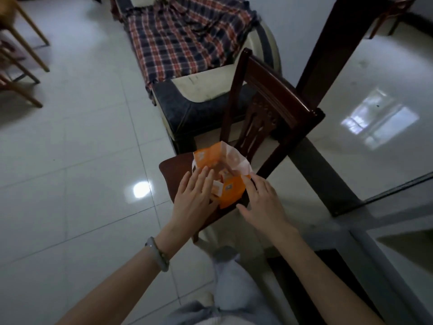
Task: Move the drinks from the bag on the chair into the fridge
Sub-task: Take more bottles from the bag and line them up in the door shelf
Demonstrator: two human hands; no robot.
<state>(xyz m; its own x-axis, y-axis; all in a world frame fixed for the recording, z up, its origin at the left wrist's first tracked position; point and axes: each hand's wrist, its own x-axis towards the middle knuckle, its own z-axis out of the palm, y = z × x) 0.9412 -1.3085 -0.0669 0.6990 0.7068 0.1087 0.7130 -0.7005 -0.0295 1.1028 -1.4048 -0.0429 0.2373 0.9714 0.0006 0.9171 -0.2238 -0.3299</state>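
An orange and white bag [232,191] stands open on the seat of a dark wooden chair [264,109]. Small orange drink cartons [225,178] show inside its mouth. My left hand [194,198] rests flat against the bag's left side, fingers spread and reaching over the rim; a pale bangle is on that wrist. My right hand [262,202] is at the bag's right edge, fingers apart, fingertips touching the orange side. Neither hand holds a carton. The fridge is not in view.
A sofa [199,99] with a plaid blanket [182,36] stands just behind the chair. A dark table leg [332,55] and a glass tabletop edge [365,235] are on the right. Light wooden chair legs [23,55] stand at the far left on the glossy tiled floor.
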